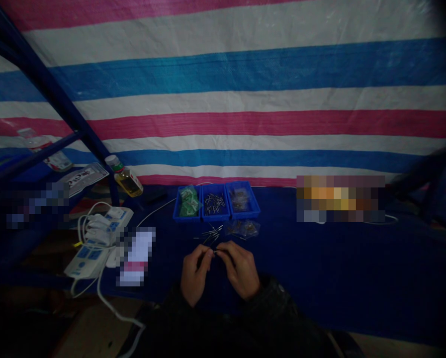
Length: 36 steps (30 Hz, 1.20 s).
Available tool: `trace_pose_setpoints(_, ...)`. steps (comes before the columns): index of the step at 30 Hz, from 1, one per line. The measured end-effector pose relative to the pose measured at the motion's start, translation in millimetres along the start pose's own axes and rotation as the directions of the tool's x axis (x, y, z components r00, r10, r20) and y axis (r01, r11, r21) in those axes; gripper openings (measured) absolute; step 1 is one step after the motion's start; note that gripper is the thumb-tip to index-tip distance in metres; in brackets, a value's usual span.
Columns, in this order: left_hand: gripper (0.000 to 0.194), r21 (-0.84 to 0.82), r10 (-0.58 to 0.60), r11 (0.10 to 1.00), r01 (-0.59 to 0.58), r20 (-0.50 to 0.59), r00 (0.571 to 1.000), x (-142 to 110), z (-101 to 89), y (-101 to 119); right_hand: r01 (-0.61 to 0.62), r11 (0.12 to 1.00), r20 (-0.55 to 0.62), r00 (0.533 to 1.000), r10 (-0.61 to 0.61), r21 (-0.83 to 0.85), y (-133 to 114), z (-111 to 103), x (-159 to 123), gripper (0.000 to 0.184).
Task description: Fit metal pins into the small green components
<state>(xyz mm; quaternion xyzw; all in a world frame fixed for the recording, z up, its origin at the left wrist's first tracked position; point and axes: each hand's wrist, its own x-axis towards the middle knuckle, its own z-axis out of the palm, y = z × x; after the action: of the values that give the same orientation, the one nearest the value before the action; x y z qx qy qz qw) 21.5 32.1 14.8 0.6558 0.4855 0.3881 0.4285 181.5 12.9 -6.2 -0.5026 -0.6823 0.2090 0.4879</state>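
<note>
My left hand [195, 273] and my right hand [240, 268] meet over the dark blue table [319, 258], fingers pinched together on a small thin metal part [214, 252] held between them. Just beyond the fingertips lies a loose pile of thin metal pins [211, 233]. Beside it sits a small clear bag of parts [243, 228]. Farther back stand three blue bins in a row: the left blue bin [187, 203] holds green pieces, the middle blue bin [215, 203] holds metal pins, the right blue bin [241, 199] holds small dark parts.
White power strips with cords [96, 238] lie at the left. A yellow bottle [128, 180] leans by a dark blue frame post [58, 99]. A striped tarp [245, 99] hangs behind the table. A white cable [114, 311] runs off the near edge.
</note>
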Motion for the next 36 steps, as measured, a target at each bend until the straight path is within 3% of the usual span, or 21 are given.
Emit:
trace_pose_setpoints(13, 0.033, 0.009, 0.004, 1.0, -0.004, -0.009, 1.0, -1.4, 0.3, -1.1, 0.008, 1.0, -0.014, 1.0, -0.008, -0.014, -2.9, -1.5, 0.9, 0.016)
trace_pose_setpoints(19, 0.033, -0.012, -0.012, 1.0, 0.012, -0.003, 1.0, -1.7, 0.1, -2.4, 0.066, 0.998, -0.03, 0.997, -0.066, 0.007, -0.3, 0.9, -0.6, 0.017)
trace_pose_setpoints(28, 0.034, -0.001, -0.019, 1.0, 0.019, -0.011, 1.0, -1.2, -0.2, -1.4, -0.012, 0.998, -0.019, 1.0, 0.011, -0.062, -4.8, -2.5, 1.9, 0.02)
trace_pose_setpoints(31, 0.034, -0.01, -0.028, 1.0, 0.028, -0.03, 0.999, -1.1, -0.4, -2.1, 0.027, 1.0, -0.006, 1.0, -0.027, -0.011, -6.6, -3.7, 1.7, 0.015)
trace_pose_setpoints(36, 0.035, -0.007, -0.023, 1.0, 0.023, -0.022, 0.999, -1.0, -0.2, 0.1, 0.053, 0.999, 0.011, 0.999, -0.053, 0.004, -4.1, -0.9, 1.1, 0.021)
